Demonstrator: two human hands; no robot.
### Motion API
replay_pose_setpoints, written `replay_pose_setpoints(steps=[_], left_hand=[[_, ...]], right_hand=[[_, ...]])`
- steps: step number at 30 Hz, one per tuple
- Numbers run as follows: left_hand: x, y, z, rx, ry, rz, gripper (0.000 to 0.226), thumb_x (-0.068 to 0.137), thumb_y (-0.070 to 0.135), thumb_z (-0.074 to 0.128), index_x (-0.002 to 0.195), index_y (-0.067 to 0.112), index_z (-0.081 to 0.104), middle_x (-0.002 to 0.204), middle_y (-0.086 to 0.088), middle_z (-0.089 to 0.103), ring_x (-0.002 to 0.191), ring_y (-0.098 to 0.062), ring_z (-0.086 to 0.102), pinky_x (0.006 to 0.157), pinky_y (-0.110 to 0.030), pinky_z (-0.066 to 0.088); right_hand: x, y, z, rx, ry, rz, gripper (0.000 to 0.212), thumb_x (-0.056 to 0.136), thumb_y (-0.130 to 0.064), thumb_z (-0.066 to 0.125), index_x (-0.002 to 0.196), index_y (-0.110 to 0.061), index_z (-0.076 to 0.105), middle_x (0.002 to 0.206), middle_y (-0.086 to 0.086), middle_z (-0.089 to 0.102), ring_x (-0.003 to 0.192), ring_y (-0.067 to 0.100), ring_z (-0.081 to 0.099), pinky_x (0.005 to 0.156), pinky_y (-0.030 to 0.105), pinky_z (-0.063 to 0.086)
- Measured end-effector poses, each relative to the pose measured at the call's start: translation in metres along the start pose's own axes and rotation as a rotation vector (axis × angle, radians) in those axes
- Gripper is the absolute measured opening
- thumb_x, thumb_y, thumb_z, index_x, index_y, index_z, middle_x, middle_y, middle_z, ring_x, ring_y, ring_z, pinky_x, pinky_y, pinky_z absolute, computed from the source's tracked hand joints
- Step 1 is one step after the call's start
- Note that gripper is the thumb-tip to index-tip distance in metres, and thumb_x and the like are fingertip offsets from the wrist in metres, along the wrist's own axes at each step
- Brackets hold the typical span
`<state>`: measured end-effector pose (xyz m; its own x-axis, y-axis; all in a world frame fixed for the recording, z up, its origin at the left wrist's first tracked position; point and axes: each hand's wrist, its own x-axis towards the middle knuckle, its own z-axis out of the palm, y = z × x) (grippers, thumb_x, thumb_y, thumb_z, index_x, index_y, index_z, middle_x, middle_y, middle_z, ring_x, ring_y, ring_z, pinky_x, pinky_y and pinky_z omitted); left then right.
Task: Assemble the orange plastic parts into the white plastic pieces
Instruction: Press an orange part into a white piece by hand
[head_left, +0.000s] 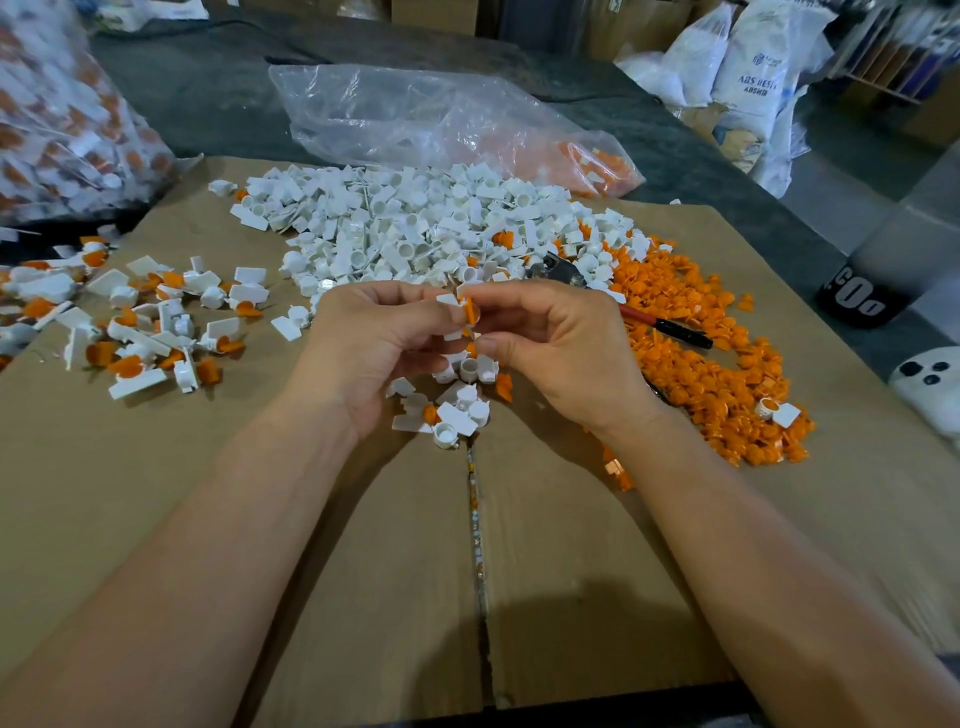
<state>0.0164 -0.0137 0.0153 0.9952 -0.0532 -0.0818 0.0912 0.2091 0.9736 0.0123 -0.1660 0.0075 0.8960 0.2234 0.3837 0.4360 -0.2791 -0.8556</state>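
Matt cardboard (156, 493), smooth white plastic pieces (405, 223), orange plastic parts (701, 353), glossy clear plastic bag (415, 114), possibly metal pliers (560, 270)

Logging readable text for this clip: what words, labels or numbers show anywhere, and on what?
"ABS RESI": on the white sack at upper right; the end of the word is lost in a fold.
Smaller line and logo on the same sack: too blurred to read.
Large white characters on the black object at right: partly cut off, roughly "C0o", uncertain.
On the white pieces and orange parts: no markings readable.
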Motion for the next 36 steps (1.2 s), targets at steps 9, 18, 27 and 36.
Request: replay_pose_setpoints(steps=[9, 18, 27, 36], left_hand=[[-0.0019, 0.0023, 0.0014, -0.020, -0.018, -0.052, 0.012, 0.068, -0.004, 0.069, 0.064, 0.006, 0.064, 0.049, -0.003, 0.063, 0.045, -0.012, 0.061, 0.038, -0.014, 0.042], [-0.0022, 0.0014, 0.0023, -0.022, -0.077, -0.053, 0.014, 0.070, -0.008, 0.066, 0.066, 0.004, 0.062, 0.051, -0.005, 0.064, 0.044, -0.013, 0.061, 0.043, -0.016, 0.049], [-0.0022, 0.0005, 0.0021, 0.072, -0.053, 0.048, 0.025, 0.069, -0.007, 0.069, 0.055, 0.013, 0.066, 0.052, -0.006, 0.064, 0.047, -0.015, 0.061, 0.045, -0.019, 0.049], [-0.0038, 0.0020, 0.0017, 0.087, -0.074, 0.062, 0.017, 0.070, -0.008, 0.068, 0.063, 0.007, 0.065, 0.054, -0.006, 0.065, 0.049, -0.014, 0.061, 0.047, -0.019, 0.050]], right_hand=[[0.0004, -0.0013, -0.0006, 0.022, -0.014, 0.000, 0.040, 0.076, 0.008, 0.065, 0.105, -0.019, 0.062, 0.091, -0.004, 0.067, 0.088, 0.008, 0.067, 0.082, 0.024, 0.053], [-0.0014, 0.0032, -0.0010, -0.005, 0.036, -0.052, 0.041, 0.073, 0.002, 0.069, 0.082, -0.037, 0.064, 0.076, -0.025, 0.066, 0.080, -0.001, 0.066, 0.075, 0.017, 0.052], [-0.0015, 0.0028, -0.0028, 0.000, 0.035, -0.055, 0.039, 0.073, 0.006, 0.069, 0.085, -0.032, 0.065, 0.077, -0.023, 0.066, 0.079, -0.002, 0.066, 0.074, 0.015, 0.052], [-0.0021, -0.0032, -0.0041, 0.015, -0.008, -0.061, 0.036, 0.074, 0.006, 0.068, 0.098, -0.020, 0.062, 0.086, -0.007, 0.067, 0.081, 0.005, 0.066, 0.076, 0.018, 0.052]])
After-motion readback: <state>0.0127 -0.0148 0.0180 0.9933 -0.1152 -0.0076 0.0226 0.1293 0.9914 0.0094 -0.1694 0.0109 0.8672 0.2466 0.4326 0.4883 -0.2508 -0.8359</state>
